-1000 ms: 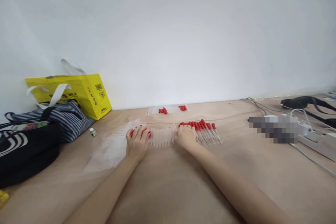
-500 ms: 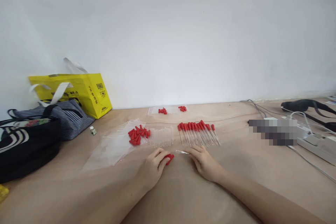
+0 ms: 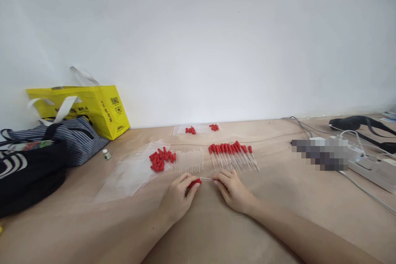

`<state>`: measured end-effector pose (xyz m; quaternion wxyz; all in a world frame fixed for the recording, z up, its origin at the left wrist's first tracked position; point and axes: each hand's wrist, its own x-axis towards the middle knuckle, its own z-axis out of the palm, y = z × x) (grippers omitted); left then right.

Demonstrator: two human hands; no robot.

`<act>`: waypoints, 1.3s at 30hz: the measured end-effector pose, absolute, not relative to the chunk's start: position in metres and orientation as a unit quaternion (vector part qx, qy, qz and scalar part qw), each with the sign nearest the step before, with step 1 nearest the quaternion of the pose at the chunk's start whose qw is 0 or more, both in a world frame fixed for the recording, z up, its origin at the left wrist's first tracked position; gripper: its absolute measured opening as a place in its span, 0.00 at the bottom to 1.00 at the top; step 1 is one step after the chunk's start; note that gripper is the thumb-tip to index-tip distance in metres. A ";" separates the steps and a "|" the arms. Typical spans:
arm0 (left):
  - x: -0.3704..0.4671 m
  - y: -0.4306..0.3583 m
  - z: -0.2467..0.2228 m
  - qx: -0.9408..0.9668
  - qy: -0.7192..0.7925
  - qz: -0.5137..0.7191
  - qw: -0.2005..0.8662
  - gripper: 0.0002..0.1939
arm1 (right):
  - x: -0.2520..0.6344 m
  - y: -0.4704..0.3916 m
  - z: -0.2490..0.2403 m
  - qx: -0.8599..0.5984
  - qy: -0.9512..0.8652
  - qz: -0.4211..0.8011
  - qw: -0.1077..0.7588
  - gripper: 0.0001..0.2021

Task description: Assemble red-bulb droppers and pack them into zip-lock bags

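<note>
Between the thumb and fingers of my left hand (image 3: pixel 179 195) is a red rubber dropper bulb (image 3: pixel 194 182). My right hand (image 3: pixel 232 192) pinches a thin clear glass tube (image 3: pixel 206 179), held level. The tube's left end meets the bulb's open end; whether it is inside cannot be made out. Just beyond my hands lies a row of clear tubes (image 3: pixel 187 161), with a pile of loose red bulbs (image 3: pixel 161 159) at its left. Right of that row, several droppers with red bulbs on their tubes (image 3: pixel 235 156) lie side by side.
Clear plastic bags (image 3: pixel 123 177) lie left of the bulbs. Farther back is another bag (image 3: pixel 202 128) with red bulbs. A small bottle (image 3: pixel 106 154), a yellow bag (image 3: pixel 107 111), a striped bag (image 3: pixel 86 144) and a black bag (image 3: pixel 34 177) stand left. A power strip (image 3: pixel 371 171) and cables lie right.
My right hand has moved left with the glass tube, closing the gap to the red bulb in my left hand. The bulb has turned toward the tube.
</note>
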<state>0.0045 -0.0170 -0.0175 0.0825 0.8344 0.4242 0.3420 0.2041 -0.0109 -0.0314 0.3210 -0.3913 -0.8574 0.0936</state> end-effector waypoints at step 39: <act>0.010 -0.022 -0.011 0.882 0.355 0.305 -0.042 0.07 | 0.201 -0.015 -0.027 -0.329 -0.893 -0.012 0.308 0.11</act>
